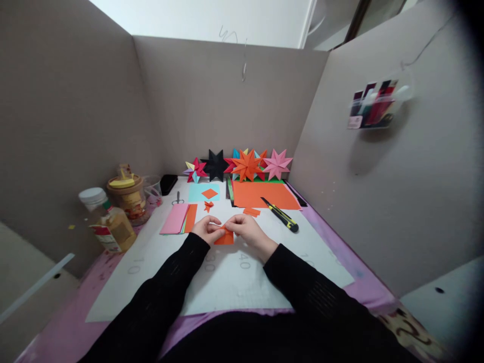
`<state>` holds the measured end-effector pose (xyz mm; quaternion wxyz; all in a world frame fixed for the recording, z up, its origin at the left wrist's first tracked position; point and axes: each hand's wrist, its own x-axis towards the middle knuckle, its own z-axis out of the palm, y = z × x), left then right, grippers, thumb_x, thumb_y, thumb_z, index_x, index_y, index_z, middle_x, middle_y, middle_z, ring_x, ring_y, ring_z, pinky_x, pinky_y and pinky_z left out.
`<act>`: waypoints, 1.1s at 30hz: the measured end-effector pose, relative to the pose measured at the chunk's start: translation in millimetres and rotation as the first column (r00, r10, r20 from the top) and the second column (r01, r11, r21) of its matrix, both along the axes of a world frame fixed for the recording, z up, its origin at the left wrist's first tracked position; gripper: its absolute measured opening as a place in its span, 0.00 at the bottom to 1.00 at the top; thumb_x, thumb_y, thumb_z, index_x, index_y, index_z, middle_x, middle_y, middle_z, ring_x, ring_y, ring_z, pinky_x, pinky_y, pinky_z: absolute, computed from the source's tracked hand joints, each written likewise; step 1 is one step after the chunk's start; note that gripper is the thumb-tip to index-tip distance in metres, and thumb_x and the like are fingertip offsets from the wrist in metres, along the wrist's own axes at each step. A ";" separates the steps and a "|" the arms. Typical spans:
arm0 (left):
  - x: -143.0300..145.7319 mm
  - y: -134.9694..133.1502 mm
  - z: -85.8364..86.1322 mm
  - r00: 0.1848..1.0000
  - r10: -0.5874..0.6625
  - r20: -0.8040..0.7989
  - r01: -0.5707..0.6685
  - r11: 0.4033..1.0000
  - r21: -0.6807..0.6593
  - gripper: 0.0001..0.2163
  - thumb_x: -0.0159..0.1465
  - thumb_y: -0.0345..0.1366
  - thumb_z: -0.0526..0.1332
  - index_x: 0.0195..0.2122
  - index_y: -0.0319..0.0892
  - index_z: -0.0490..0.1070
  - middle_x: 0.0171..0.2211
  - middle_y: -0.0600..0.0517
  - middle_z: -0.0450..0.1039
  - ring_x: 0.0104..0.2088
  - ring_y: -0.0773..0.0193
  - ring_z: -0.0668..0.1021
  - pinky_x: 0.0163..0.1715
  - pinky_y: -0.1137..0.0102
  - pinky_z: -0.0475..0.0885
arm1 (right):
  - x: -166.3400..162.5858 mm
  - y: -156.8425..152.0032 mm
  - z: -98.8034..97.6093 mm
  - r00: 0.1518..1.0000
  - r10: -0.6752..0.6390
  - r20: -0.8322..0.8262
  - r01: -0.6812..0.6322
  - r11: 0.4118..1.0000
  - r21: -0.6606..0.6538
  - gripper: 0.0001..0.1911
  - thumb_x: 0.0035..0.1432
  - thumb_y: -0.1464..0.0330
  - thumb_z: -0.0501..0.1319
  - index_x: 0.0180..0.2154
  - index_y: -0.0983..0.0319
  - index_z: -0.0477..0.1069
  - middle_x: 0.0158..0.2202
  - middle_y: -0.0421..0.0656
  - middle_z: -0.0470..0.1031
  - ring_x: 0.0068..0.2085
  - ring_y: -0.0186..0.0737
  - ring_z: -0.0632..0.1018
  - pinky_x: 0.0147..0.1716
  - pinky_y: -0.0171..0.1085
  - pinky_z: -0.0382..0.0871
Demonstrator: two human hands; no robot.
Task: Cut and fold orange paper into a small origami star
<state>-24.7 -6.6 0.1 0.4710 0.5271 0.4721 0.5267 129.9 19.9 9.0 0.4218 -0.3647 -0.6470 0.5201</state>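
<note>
A small piece of orange paper [224,239] is pinched between both hands, just above the white mat. My left hand [207,230] grips its left edge with thumb and fingers. On the upper right side, my right hand [245,230] closes its fingertips on the same paper; part of the sheet is hidden by the fingers. Beyond the hands lie a small folded orange piece [208,206] and some orange strips [251,212]. A yellow and black utility knife [282,216] rests to the right of my right hand.
Pink and orange paper sheets [175,220] lie at left, near scissors [178,198]. Large orange sheets [264,194] and a light blue sheet [194,192] are farther back. Folded paper stars [247,165] line the back wall. A bottle [113,229] and a tub [130,201] stand left.
</note>
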 end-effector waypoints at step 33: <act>-8.9 8.5 -2.8 0.994 0.015 0.113 -0.007 0.998 -0.067 0.17 0.43 0.38 0.67 0.30 0.39 0.63 0.12 0.61 0.65 0.12 0.74 0.65 0.15 0.78 0.59 | -6.3 -2.3 -9.7 0.996 -0.044 0.076 0.029 0.981 0.189 0.21 0.42 0.75 0.59 0.42 0.61 0.70 0.35 0.41 0.72 0.35 0.35 0.71 0.34 0.33 0.65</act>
